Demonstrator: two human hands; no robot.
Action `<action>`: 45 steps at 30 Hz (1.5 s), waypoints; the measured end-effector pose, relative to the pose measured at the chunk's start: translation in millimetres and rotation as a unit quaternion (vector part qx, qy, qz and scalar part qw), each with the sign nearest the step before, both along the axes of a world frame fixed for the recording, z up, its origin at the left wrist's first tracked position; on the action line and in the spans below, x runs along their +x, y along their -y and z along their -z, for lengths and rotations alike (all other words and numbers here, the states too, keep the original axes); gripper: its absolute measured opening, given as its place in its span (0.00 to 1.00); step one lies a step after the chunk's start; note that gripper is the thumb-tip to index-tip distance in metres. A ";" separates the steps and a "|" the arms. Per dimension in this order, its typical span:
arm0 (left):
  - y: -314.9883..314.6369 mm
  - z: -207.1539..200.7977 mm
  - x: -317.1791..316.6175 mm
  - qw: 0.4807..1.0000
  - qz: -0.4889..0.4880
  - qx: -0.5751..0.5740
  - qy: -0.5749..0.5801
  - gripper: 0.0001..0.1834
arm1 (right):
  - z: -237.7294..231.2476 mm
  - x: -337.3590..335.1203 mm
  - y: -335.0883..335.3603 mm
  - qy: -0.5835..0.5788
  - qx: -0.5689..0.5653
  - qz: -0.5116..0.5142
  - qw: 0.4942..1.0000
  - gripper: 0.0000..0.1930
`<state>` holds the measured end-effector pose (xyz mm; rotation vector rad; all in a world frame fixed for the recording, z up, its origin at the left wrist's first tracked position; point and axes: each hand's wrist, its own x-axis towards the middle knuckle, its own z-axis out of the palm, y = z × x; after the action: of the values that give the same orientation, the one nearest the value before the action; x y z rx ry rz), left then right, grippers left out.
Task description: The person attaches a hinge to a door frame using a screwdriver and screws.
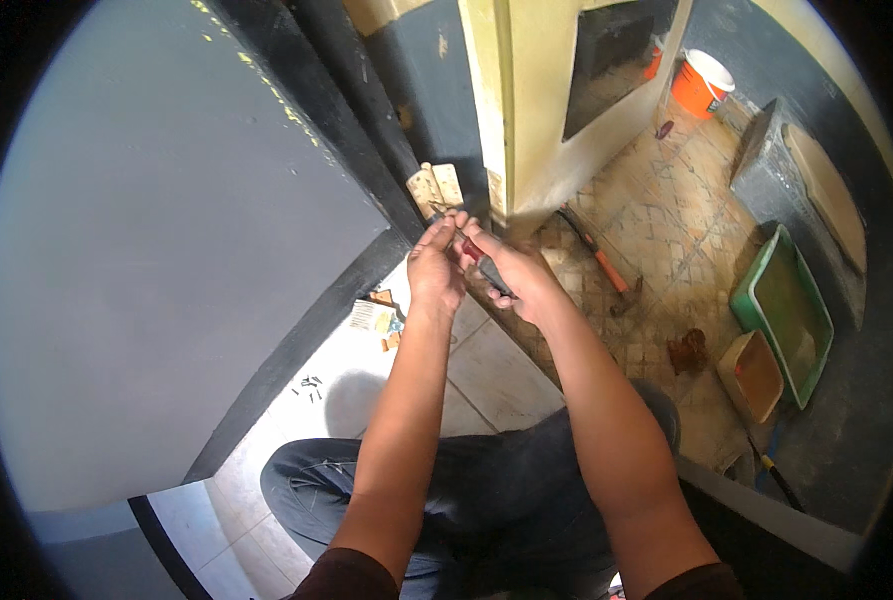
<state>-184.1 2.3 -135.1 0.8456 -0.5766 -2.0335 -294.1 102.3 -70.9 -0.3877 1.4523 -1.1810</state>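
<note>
In my right hand point(511, 270) is a screwdriver point(488, 272) with a red and black handle, its shaft angled up and left. My left hand point(438, 262) is pinched around the front of the shaft, close to the tip. Just beyond my fingertips is a cream-coloured hinge point(426, 188) with its leaves spread, at the foot of the dark door frame point(361, 130). The tip seems to meet the hinge's lower part, but my fingers partly cover that spot. Whether a screw is there I cannot tell.
Small dark screws point(308, 388) and a torn package point(373, 318) lie on white tiles to the left. A cream door point(541, 110) stands ajar. Rightward are a hammer point(606, 265), a brown clump point(686, 350), a green tray point(772, 262), a tan tub point(734, 368) and an orange bucket point(696, 97).
</note>
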 end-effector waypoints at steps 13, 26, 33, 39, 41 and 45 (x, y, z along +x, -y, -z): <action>-29.6 -24.2 -8.9 0.999 0.029 -0.032 0.020 0.15 | 33.0 7.5 -3.3 -0.446 -0.171 0.149 0.866 0.23; -20.5 -24.6 14.7 0.952 0.081 -0.213 0.207 0.27 | 14.0 48.2 -25.6 -0.462 -0.049 0.005 0.886 0.23; -28.5 -19.2 37.5 0.974 0.158 -0.139 0.082 0.23 | 13.9 58.0 -18.9 0.188 -0.009 0.121 0.975 0.24; -21.4 -17.1 17.2 0.954 0.097 -0.214 0.185 0.20 | 30.7 47.5 -21.3 -0.321 -0.068 0.097 0.940 0.19; -16.3 -23.8 24.3 0.926 0.088 -0.262 0.257 0.17 | 8.5 53.6 -26.9 -0.436 -0.079 -0.013 0.896 0.21; -15.4 -32.4 31.7 0.906 0.109 -0.293 0.285 0.19 | 9.3 53.7 -20.9 -0.484 -0.103 -0.031 0.869 0.17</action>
<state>-152.3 17.7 -102.7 1.0192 -1.5778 -1.6187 -240.4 123.3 -80.1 -1.3054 2.1265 -1.1302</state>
